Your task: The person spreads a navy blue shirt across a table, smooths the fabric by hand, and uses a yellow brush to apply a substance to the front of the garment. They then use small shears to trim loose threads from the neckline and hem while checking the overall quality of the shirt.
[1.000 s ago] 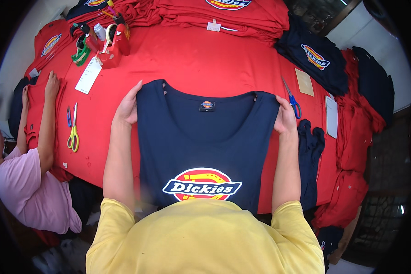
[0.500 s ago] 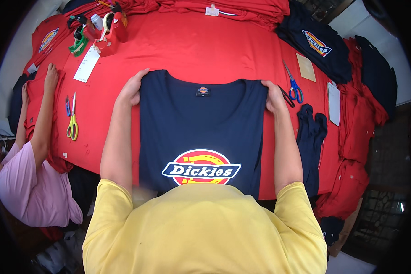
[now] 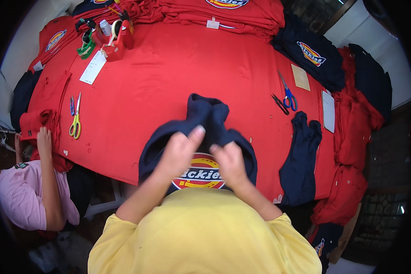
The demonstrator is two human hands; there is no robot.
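A navy top [image 3: 205,121] with a red, yellow and white chest emblem lies at the table's front edge, against my yellow shirt. Its upper part is gathered and bunched in the middle, the sides curving outward in loops. My left hand [image 3: 178,153] is closed at the gathered cloth, its thumb resting on top. Close beside it, my right hand [image 3: 230,162] is closed on the right part of the same top, a little blurred by motion. Both hands sit over the emblem and cover its sides; the fingertips are partly hidden in the folds.
A person in pink at the left handles a red garment [image 3: 39,121]. Yellow scissors [image 3: 76,121], blue scissors [image 3: 288,96], a red tape dispenser [image 3: 115,48] and a paper slip [image 3: 93,67] lie on the red-covered table. A navy garment [image 3: 300,160] lies at the right; red piles [image 3: 242,23] line the back.
My hands moved from the top's spread shoulders inward and toward me, bunching the flat cloth in the middle. The person in pink lowered their hands and gathered the red garment.
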